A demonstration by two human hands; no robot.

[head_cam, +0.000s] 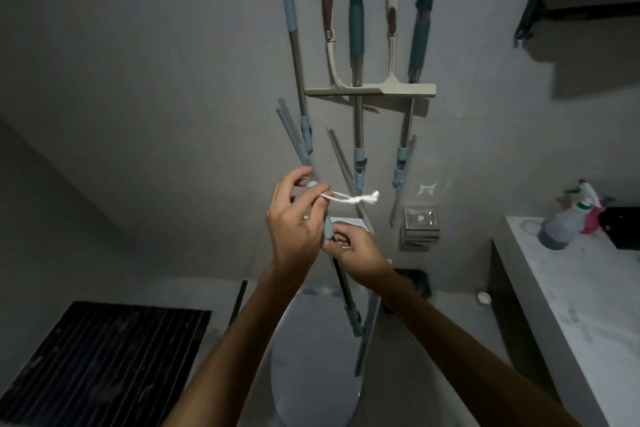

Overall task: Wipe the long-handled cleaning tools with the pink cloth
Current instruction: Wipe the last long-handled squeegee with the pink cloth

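Your left hand (294,218): pinched the white hanging cord (353,198).
Your right hand (353,250): gripped the squeegee handle (341,279).
Upper centre: hung squeegees (356,45).
Right: spray bottle (562,224) on counter (571,288).

Left hand (294,218) pinches the white hanging cord (349,198) at the blue handle tip of a long-handled squeegee (346,291) — right hand (353,250) grips the handle just below. Five more tools (356,31) hang on the grey wall; a spray bottle (568,222) stands on the counter (588,305) at right.

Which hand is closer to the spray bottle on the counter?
Right. The right hand grips the tool handle on the side nearer the spray bottle; the left hand sits farther left.
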